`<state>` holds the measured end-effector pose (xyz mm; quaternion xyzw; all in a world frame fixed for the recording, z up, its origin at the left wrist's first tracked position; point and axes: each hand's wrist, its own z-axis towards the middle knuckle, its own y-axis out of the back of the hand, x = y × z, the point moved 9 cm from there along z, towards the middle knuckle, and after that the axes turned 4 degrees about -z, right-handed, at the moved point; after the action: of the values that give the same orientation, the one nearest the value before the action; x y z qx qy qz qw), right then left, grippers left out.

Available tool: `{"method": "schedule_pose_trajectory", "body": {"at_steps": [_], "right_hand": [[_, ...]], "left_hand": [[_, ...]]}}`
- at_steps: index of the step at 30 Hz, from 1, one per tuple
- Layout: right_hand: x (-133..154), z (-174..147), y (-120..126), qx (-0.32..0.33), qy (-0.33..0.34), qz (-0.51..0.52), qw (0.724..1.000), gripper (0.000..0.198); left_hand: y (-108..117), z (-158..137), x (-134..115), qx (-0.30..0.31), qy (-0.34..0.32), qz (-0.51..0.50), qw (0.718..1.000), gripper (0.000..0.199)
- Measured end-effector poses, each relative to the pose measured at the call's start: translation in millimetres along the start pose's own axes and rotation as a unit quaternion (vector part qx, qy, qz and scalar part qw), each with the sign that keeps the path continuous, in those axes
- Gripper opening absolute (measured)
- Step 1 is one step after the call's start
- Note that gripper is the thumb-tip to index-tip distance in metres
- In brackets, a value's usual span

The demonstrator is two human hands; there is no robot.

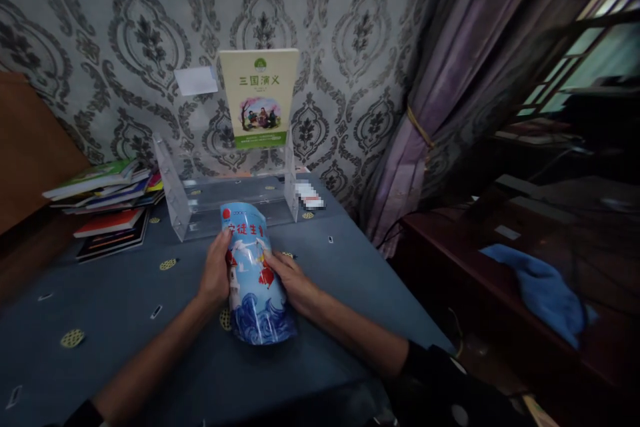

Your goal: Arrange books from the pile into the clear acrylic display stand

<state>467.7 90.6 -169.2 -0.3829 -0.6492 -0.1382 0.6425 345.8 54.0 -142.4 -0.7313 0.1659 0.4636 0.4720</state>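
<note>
A glossy blue book (253, 280) with red lettering and a wave pattern is held upright and bowed over the table. My left hand (217, 267) grips its left edge, the thumb on the cover. On the opposite edge, my right hand (295, 280) is closed with its thumb on the front. The fingers behind the book are hidden. Just beyond it stands a clear acrylic rack (173, 193). A cream and green book (260, 97) rests upright in the upper part of the rack, leaning toward the patterned wall.
Several stacked books (113, 203) lie on the left of the blue-covered table (200, 360). A white card (196, 81) shows left of the cream book. Past the table's right edge are a purple curtain (445, 73) and a dark red surface with a blue cloth (543, 290).
</note>
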Motion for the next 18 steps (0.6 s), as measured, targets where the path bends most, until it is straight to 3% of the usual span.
{"method": "schedule_pose_trajectory", "body": {"at_steps": [2, 5, 10, 12, 14, 18], "right_hand": [[18.7, 0.4, -3.9, 0.01, 0.036, 0.007, 0.999, 0.071], [59.5, -3.1, -9.5, 0.033, 0.142, -0.035, 0.989, 0.073], [112.7, -15.4, -13.2, 0.03, 0.298, -0.176, 0.938, 0.092], [113.3, -16.1, -10.0, 0.017, 0.313, -0.211, 0.926, 0.094], [101.5, -12.6, -4.6, 0.013, 0.294, -0.215, 0.931, 0.094], [70.9, -3.5, 7.1, 0.002, 0.245, -0.194, 0.95, 0.092]], "left_hand": [[-5.2, -2.5, -19.2, -0.003, -0.073, 0.026, 0.997, 0.056], [-12.1, -5.5, -43.6, 0.01, -0.15, 0.062, 0.987, 0.056], [-14.3, -5.5, -73.4, 0.027, -0.26, 0.14, 0.955, 0.054], [-12.8, -3.2, -71.0, 0.043, -0.273, 0.152, 0.949, 0.054], [-8.4, 2.6, -55.7, 0.059, -0.237, 0.152, 0.958, 0.056], [12.0, 12.1, -26.8, 0.011, -0.177, 0.144, 0.974, 0.061]]}}
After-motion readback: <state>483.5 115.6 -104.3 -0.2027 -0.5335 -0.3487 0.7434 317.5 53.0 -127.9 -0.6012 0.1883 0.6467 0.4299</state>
